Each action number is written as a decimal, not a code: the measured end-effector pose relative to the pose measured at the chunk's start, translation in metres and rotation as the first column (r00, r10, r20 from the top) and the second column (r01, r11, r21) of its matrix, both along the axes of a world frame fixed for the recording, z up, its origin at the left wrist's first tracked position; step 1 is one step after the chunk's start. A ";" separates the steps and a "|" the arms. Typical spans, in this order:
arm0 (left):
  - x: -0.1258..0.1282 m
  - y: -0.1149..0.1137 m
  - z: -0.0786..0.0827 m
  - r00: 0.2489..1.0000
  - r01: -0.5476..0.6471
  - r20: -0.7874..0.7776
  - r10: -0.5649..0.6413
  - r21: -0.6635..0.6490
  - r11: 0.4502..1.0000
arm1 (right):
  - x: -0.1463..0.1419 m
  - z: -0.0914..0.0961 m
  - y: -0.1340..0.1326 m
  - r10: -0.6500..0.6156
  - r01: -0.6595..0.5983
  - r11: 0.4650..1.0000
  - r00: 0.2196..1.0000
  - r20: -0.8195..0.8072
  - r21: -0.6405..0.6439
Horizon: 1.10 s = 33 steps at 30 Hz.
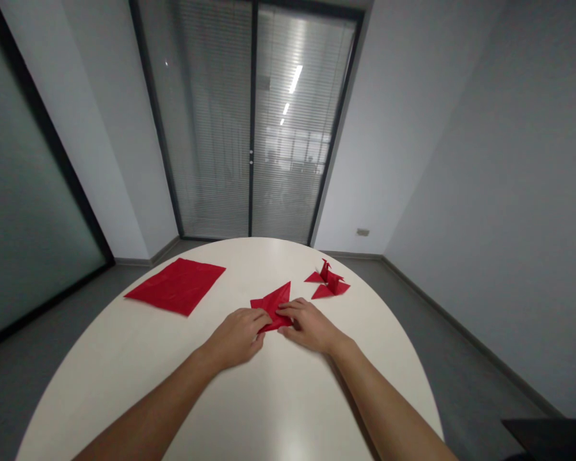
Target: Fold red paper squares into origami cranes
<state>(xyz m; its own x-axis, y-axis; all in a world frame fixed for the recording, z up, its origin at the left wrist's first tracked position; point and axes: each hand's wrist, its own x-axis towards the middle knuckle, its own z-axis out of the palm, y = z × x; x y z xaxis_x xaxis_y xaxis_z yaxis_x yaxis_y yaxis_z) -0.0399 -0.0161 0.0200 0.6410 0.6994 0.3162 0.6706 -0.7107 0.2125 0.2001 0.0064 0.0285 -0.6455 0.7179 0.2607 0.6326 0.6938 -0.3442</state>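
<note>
A partly folded piece of red paper point(274, 303) lies on the table in front of me, one pointed corner aimed away to the right. My left hand point(239, 334) grips its near left edge, with fingers bent over the top and the thumb below. On the near right side, my right hand point(308, 324) has its fingers on the paper and its thumb at the lower edge. Both sets of fingers cover part of the folds, so the creases between them are hidden.
Flat sheets of red paper point(177, 286) lie at the left of the round white table point(125, 371). Folded red paper cranes point(330, 282) sit near the right far edge. A dark object point(552, 435) is at the lower right corner, beyond the table's edge.
</note>
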 end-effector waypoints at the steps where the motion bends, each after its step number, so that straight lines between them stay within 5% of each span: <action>1: 0.000 0.000 0.000 1.000 -0.013 -0.002 0.013 -0.002 1.000 | -0.001 0.001 0.000 0.000 0.000 1.000 1.000 0.000 0.012; 10: 0.000 0.002 -0.001 0.997 -0.067 -0.029 0.067 0.008 0.998 | -0.010 0.009 -0.006 0.061 -0.061 0.998 0.994 -0.093 0.003; 15: -0.003 0.006 -0.003 1.000 -0.022 0.001 0.022 -0.021 1.000 | -0.001 -0.003 0.000 -0.019 0.024 0.997 0.998 -0.063 0.078; 20: -0.010 0.003 0.000 1.000 -0.006 0.008 0.006 -0.034 0.999 | 0.005 -0.010 0.002 -0.119 0.119 0.993 0.992 0.043 0.007; 33: -0.003 -0.004 0.003 0.999 -0.047 -0.009 0.047 -0.040 0.998 | 0.005 -0.003 0.003 -0.035 0.036 0.999 0.998 -0.046 0.036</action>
<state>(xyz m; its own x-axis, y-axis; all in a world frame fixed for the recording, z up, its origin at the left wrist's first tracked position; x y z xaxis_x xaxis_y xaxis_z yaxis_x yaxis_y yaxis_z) -0.0432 -0.0203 0.0227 0.6095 0.7409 0.2821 0.7048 -0.6693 0.2350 0.2054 0.0089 0.0259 -0.6067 0.7294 0.3160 0.6413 0.6840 -0.3476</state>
